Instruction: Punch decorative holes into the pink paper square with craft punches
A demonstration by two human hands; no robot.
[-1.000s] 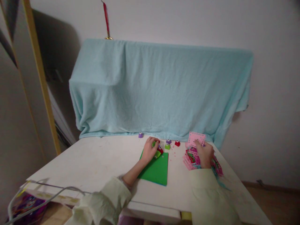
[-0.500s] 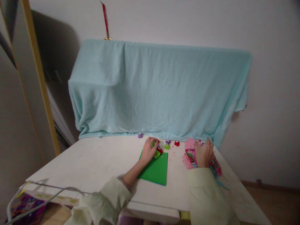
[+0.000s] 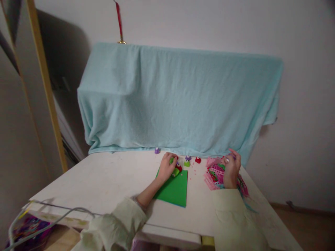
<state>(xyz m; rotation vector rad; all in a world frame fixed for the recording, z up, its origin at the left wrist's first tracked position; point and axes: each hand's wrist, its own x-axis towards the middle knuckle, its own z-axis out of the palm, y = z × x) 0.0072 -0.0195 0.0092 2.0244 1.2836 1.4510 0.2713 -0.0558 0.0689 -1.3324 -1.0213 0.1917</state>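
A: Where are the hands in the head view?

B: The left hand (image 3: 165,169) lies curled over a small green plastic paper punch (image 3: 175,171) at the far edge of a flat green sheet of craft paper (image 3: 174,190); a small red punch (image 3: 179,167) sits just beside its fingers. Whether it squeezes the green punch I cannot tell.

A: And the right?

B: The right hand (image 3: 230,171) rests on a fanned pile of pink patterned paper pieces (image 3: 215,174), fingers bent and lifted at the tips near the pile's far edge. What they pinch, if anything, is too small to make out.

A: What else is on the white wooden table (image 3: 104,181)?

B: Between the hands stand three more little punches: light green (image 3: 186,163), purple (image 3: 188,158) and red (image 3: 198,160). Another purple one (image 3: 156,150) sits at the hem of the pale blue cloth (image 3: 178,101) draped behind.
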